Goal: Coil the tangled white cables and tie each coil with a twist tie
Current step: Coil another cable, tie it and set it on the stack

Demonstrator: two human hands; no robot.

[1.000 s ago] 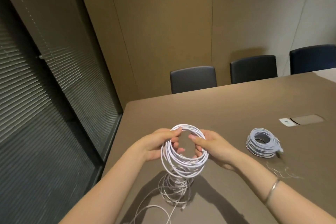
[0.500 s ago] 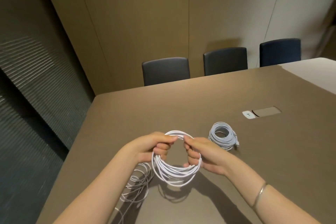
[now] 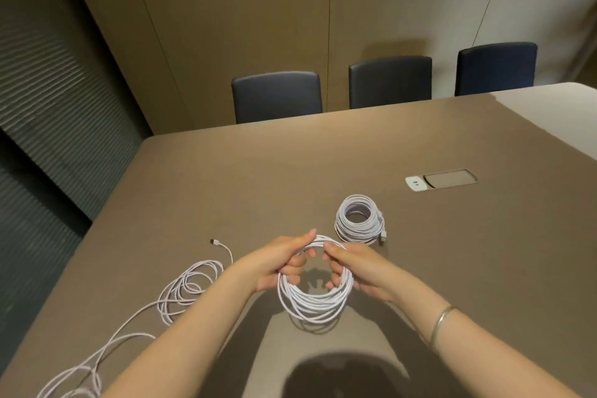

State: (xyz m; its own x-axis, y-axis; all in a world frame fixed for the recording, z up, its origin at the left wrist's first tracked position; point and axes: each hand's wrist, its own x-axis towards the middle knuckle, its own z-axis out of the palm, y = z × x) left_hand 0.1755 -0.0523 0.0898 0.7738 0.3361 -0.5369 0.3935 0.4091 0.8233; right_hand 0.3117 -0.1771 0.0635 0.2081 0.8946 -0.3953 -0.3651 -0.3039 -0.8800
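A: White cable, the held coil [image 3: 315, 296], hung upright between both hands, low over the brown table [image 3: 420, 268]. 1 second before, its loops trailed down in a loose spiral toward the table; 0.5 seconds before, they were already gathered. At this moment they sat as 1 fairly even ring.

B: And the grip?

A: The left hand [image 3: 279, 265] had its fingers curled round the ring's upper left, thumb on top. The right hand [image 3: 352, 268] pinched the top of the ring with thumb and forefinger, its other fingers curled through the loop. Both were closed on the cable, nearly touching at the crown.

B: Meaning for the task?

A: Judged as coiling nearly done on this cable, with tying to follow. No twist tie could be made out in either hand.

B: Other cables?

A: 1 finished coil [image 3: 358, 220] lay flat on the table just beyond the right hand, tight and thick, a connector jutting at its right edge. Whether a tie bound it could not be told. Left of the left forearm a loose cable [image 3: 187, 284] sprawled in slack loops, with its plug end [image 3: 214, 241] lying free and a long tail running toward the near-left corner. Whether it joined the held coil could not be told.

B: Look of the held coil?

A: Many thin strands, slightly splayed at the bottom, casting a ring shadow on the table below.
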